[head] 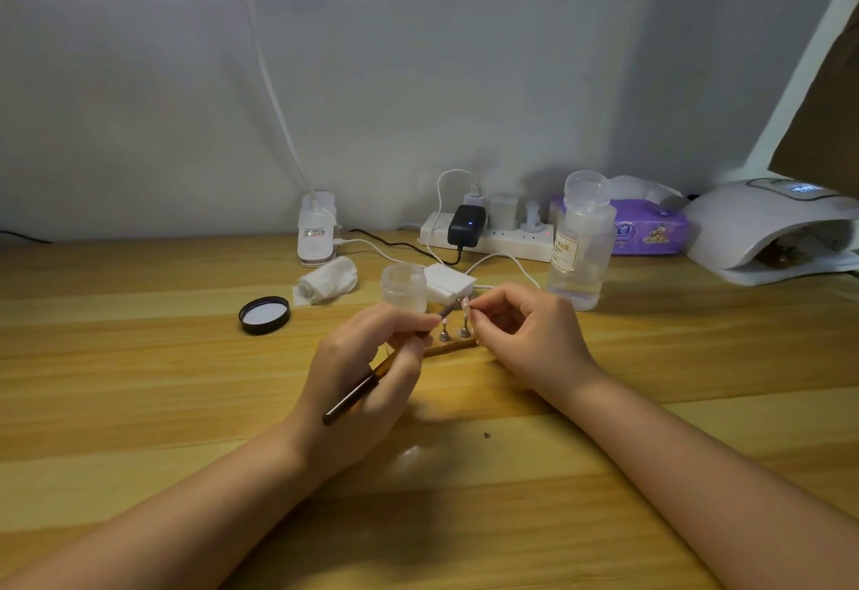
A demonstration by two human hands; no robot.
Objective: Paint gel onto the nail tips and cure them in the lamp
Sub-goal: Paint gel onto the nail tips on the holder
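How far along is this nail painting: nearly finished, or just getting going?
Mid-painting, I'd say. Done: the small clear gel jar stands open, its black lid lying beside it. In hand: the left hand holds a dark thin brush to a pale nail tip that the right hand pinches. Left: two more tips on small metal stands wait, and the white curing lamp sits far right.

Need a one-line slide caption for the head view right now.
Left hand holds a gel brush to a nail tip pinched by the right hand; curing lamp at right.
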